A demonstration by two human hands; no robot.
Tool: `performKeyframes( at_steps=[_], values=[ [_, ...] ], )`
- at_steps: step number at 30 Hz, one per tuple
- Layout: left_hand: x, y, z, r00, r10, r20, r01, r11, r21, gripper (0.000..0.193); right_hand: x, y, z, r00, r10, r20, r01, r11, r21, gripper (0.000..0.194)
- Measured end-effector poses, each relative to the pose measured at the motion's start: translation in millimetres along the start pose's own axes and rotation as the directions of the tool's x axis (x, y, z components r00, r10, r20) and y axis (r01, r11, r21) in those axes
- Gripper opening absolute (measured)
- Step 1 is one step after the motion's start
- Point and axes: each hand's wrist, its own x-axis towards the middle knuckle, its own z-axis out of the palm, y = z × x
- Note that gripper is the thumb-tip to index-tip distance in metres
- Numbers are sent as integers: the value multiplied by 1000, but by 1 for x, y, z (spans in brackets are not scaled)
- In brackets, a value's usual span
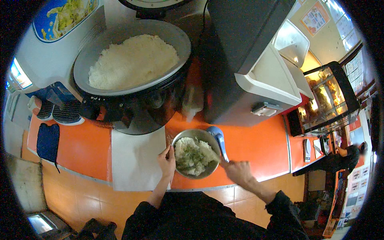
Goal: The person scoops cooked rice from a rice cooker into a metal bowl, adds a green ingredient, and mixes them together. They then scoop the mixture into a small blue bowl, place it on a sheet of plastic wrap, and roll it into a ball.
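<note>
A round metal bowl (196,153) on the orange counter holds white rice (192,156) with green bits over its middle. My left hand (167,160) grips the bowl's left rim, thumb at the edge. At the bowl's right side, my right hand (238,171) is closed around the handle of a utensil whose end reaches into the rice; motion blur hides its exact kind. A blue rice paddle (220,141) lies behind the bowl, close against its right rim. Beyond stands a large open rice cooker (132,96) filled with white rice.
A white sheet (138,159) lies left of the bowl, a dark blue cloth item (48,142) farther left. A tall grey appliance (240,99) rises behind at the right. A lit glass food cabinet (325,99) and a person in dark clothes (339,160) are farther right.
</note>
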Motion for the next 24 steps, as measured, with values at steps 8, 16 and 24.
performKeyframes(
  at_steps=[8,16,24],
  values=[
    [8,13,0,984,-176,-3,176,982,-68,23,25,-50,39,990,-143,-5,143,982,120,20],
    [12,4,-3,987,-135,88,143,985,-93,24,15,-19,-30,999,-12,-39,19,986,165,40],
    [9,-4,-9,988,-106,108,104,994,22,22,59,-25,-6,991,59,119,-77,986,151,25]
  ],
)
